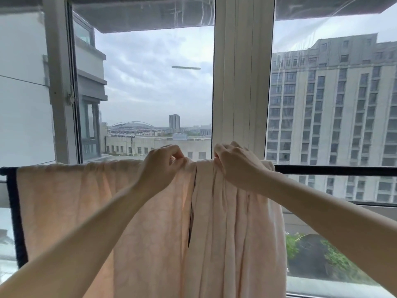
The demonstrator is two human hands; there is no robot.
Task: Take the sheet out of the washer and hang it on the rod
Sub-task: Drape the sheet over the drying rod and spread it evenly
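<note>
You stand at a tall window with a white frame (240, 82) that runs up the middle of your view. Through the glass on the right is a pale high-rise block (333, 115). To the left, low roofs and a cloudy sky lie far off. At the left, a grey sash (60, 82) stands swung open. Treetops (335, 259) show below on the right.

A black rod (333, 170) crosses the window level from left to right, near you and in front of the glass. The pale peach sheet (64, 201) lies over it, so its top fold runs along the rod and its cloth hangs straight down past the bottom of your view. The left part is spread fairly flat. The right part is gathered into narrow upright folds, and a thin dark gap runs down between the two parts. Right of the sheet the rod is bare. A dark blue band (15, 211) hangs down the sheet's left edge, and you cannot tell whether it belongs to the sheet.

Your left hand (163, 166) is at the top fold just left of the gap, its fingers curled and pinching the cloth on the rod. Your right hand (236, 166) is just right of the gap, its fingers hooked over the gathered cloth and gripping it at the rod. The two hands are near each other but apart.
</note>
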